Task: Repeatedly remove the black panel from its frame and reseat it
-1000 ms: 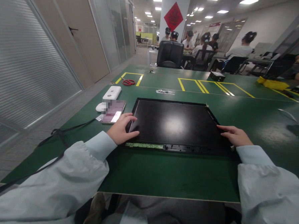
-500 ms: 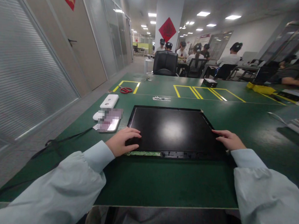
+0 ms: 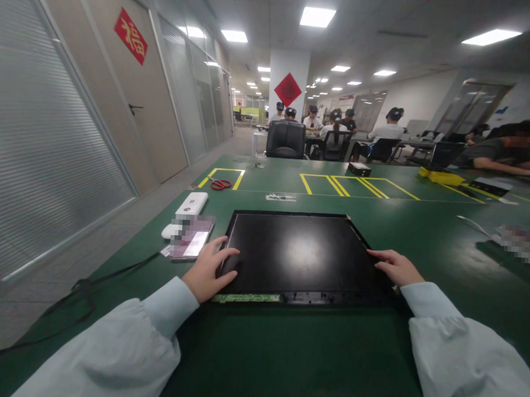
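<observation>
A black display panel in a thin dark frame lies screen up on the green table, with a bright reflection in its middle. Along its near edge runs a green circuit board strip. My left hand rests at the panel's left edge, fingers spread, some of them over the screen. At the right edge is my right hand, its fingers stretched out onto the frame. Part of its thumb side is hidden, and neither hand is closed round the panel.
Left of the panel are a white device, a partly blurred phone and a black strap. Red-handled scissors, small white pieces, a black box and a yellow object lie farther back. Several people sit beyond the table.
The view has tilted up, so everything sits lower. My left hand has shifted to the panel's left edge and its fingers have spread. My right hand stays at the right edge.
</observation>
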The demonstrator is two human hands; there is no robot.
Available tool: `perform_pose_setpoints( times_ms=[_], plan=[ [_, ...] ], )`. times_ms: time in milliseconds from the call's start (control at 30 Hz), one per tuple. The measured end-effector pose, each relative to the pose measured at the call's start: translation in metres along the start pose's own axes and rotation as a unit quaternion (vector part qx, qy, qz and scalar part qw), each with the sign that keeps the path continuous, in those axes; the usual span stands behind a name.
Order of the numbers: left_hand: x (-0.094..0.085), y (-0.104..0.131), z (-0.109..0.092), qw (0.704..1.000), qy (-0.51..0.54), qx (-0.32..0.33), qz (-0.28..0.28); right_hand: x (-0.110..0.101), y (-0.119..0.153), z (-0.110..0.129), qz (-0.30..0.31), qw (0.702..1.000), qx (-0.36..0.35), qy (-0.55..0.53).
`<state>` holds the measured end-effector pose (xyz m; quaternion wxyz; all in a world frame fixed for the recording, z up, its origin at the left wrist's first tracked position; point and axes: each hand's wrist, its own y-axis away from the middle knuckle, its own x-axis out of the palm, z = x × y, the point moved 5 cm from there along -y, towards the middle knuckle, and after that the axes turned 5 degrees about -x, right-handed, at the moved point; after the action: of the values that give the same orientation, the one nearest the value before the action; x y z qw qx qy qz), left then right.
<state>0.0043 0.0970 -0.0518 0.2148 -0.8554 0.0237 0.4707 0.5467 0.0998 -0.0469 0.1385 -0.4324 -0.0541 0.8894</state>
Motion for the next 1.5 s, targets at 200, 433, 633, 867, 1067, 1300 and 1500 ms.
perform_pose_setpoints(
  times_ms=[200, 433, 633, 867, 1067, 1300, 1500],
  plan=[
    [0.02, -0.002, 0.033, 0.999, -0.004, -0.045, 0.019, 0.001, 0.0, 0.0, 0.008, 1.0, 0.0, -0.01],
    [0.011, -0.008, 0.035, 0.994, 0.085, -0.069, 0.005, 0.002, 0.0, -0.003, 0.002, 1.0, 0.003, -0.009],
    [-0.008, -0.006, 0.008, 0.955, 0.263, -0.138, 0.017, 0.003, -0.004, -0.01, -0.002, 1.0, 0.002, 0.001],
    [-0.02, -0.003, -0.017, 0.818, 0.501, -0.273, -0.067, 0.003, -0.005, -0.014, 0.009, 1.0, 0.016, -0.008],
    [-0.018, 0.0, -0.022, 0.747, 0.547, -0.358, -0.12, 0.002, -0.004, -0.009, 0.019, 1.0, 0.023, -0.003],
    [-0.014, -0.001, -0.022, 0.709, 0.571, -0.398, -0.116, 0.0, -0.002, -0.004, 0.016, 0.999, 0.029, 0.006],
    [-0.009, 0.001, -0.021, 0.708, 0.564, -0.415, -0.083, 0.0, -0.003, -0.004, 0.016, 0.999, 0.026, 0.013]
  ],
)
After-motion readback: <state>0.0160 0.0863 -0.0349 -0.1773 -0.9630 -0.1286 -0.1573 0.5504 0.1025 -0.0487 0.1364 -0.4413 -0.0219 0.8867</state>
